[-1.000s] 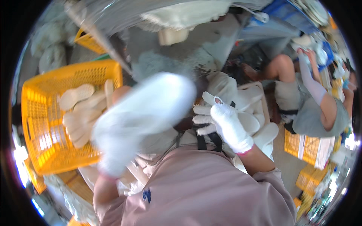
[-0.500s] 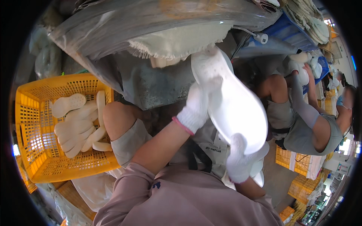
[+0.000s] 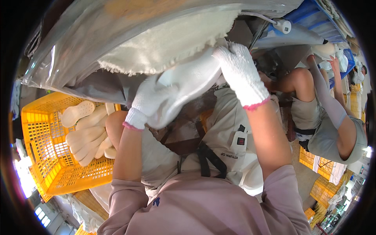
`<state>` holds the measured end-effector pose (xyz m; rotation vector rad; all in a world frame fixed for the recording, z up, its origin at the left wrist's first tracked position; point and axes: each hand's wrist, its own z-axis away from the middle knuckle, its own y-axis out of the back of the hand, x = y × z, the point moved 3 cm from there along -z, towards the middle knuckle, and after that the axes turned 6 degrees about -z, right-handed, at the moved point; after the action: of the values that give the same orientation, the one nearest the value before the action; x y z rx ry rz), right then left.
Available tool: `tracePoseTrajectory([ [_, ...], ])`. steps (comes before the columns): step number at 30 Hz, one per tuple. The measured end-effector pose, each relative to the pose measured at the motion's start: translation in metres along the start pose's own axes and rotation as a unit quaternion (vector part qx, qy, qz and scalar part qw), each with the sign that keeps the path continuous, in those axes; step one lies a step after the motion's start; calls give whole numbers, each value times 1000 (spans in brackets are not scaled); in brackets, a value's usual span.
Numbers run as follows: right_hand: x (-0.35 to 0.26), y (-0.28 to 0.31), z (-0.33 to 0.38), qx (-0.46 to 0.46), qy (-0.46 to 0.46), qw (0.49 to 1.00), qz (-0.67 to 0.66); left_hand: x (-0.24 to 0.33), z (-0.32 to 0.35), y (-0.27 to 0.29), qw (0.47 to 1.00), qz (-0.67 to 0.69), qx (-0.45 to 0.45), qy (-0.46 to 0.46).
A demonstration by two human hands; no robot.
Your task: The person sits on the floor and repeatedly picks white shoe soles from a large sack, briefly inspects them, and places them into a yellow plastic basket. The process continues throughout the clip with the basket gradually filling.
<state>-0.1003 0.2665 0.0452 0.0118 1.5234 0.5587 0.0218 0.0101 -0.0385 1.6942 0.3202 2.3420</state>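
A white shoe sole [image 3: 192, 82] slants from lower left to upper right in front of me, just under a fringed cream cloth disc [image 3: 168, 49]. My left hand [image 3: 149, 98], in a white knit glove with a pink cuff, is closed round the sole's lower-left end. At the upper-right end, my right hand [image 3: 239, 68], gloved the same way, grips the sole with its fingers curled over the edge. The sole's upper edge meets the disc's frayed rim or lies close behind it; I cannot tell which. Several more white soles [image 3: 86, 147] lie in a yellow crate at my left.
The yellow plastic crate [image 3: 78, 187] stands beside my left knee. Grey plastic sheeting [image 3: 70, 51] hangs round the cloth disc. More white soles [image 3: 252, 176] rest by my right thigh. On the right sits a co-worker [image 3: 325, 129], near a blue crate [image 3: 344, 64].
The sole has swung from upright to a slant beneath the cloth disc. My left hand has moved left and down; my right hand has risen from the lower end to the upper right.
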Motion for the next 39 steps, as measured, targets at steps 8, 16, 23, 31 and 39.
tracePoseTrajectory([
  [8, -38, -1, 83, 67, -133, 966, -213, 83, -12, -124, 886, 452, 89, 56],
  [16, -4, 23, 105, 225, 34, 974, 18, 110, -60, -153, 830, 517, 181, 112],
  [23, -8, 7, 42, 197, 9, 975, -107, 57, -106, -109, 841, 516, 25, 160],
  [31, -2, 2, 4, 127, 11, 992, -17, 16, -27, -7, 962, -256, 95, 13],
  [39, -20, 0, 15, 98, -54, 994, 13, 41, 3, -122, 952, 295, 85, -19],
])
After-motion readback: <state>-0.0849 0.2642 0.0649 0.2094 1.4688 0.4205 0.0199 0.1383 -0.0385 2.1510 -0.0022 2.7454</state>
